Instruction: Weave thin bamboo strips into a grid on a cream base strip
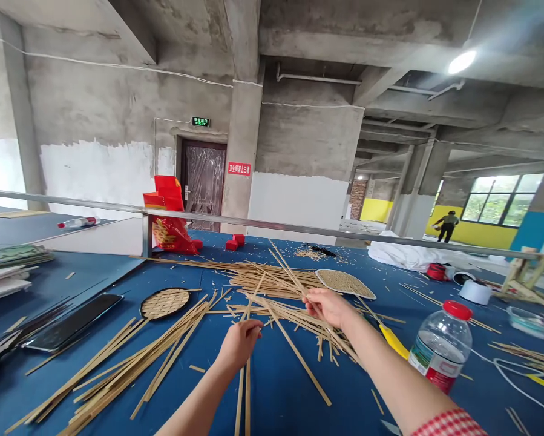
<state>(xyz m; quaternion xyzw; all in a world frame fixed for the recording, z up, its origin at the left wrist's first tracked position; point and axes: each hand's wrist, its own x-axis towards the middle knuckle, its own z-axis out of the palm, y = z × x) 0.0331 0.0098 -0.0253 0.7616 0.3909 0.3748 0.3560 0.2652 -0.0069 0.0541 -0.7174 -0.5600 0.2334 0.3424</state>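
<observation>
My left hand (241,344) is closed around thin bamboo strips (247,393) that stick out above and below it. Further right, my right hand (328,307) pinches other long bamboo strips (286,264), which slant up and to the left. Between and beyond the hands lies a heap of loose strips (258,280), partly hidden by my right hand. More strips (117,375) are spread in a bundle to the left. A round woven fan (165,303) with a dark rim lies past that bundle. Another woven fan (347,283), with a pale rim and yellow handle, rests beyond my right hand.
A red-capped plastic bottle (442,345) stands beside my right forearm. On the left lie a dark flat object (78,321) and papers (3,281). A metal rail (272,223) crosses behind the blue table (294,387), with a red bag (169,221) against it. Someone (447,226) is far back right.
</observation>
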